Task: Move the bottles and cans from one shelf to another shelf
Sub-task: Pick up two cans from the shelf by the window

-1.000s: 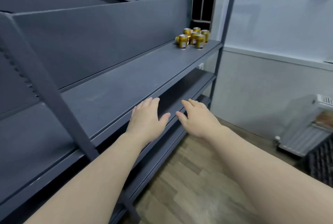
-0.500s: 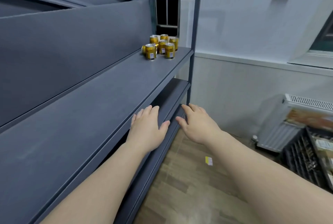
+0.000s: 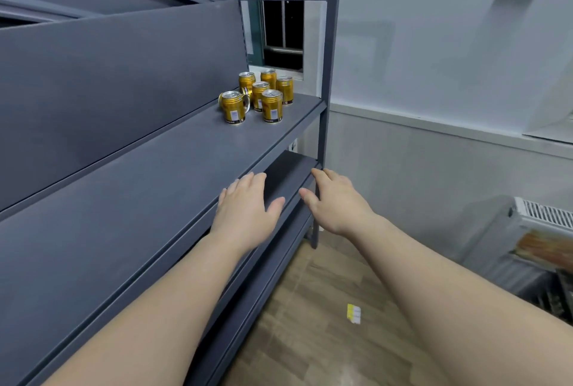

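Shelf: a long grey metal shelf point(image 3: 155, 193) runs away from us, and the load sits at its far right end.
Left hand: the left hand point(image 3: 245, 209) is flat, palm down, fingers straight, over the shelf's front edge, and it's holding nothing. I can't tell whether it touches.
Cans: a tight bunch of small gold cans point(image 3: 259, 97) stands upright, well beyond both hands, and one looks tipped on its side.
Handling: they're likely stiff and light, with smooth, slippery metal walls. Take each round the middle of the body, not by the rim.
Risk: they're packed close, so a nudge could topple the neighbours.
Lower shelf: the lower shelf point(image 3: 291, 165) is a likely landing spot.
Right hand: the right hand point(image 3: 336, 204) is spread loose, empty, and near the corner post point(image 3: 322, 137).
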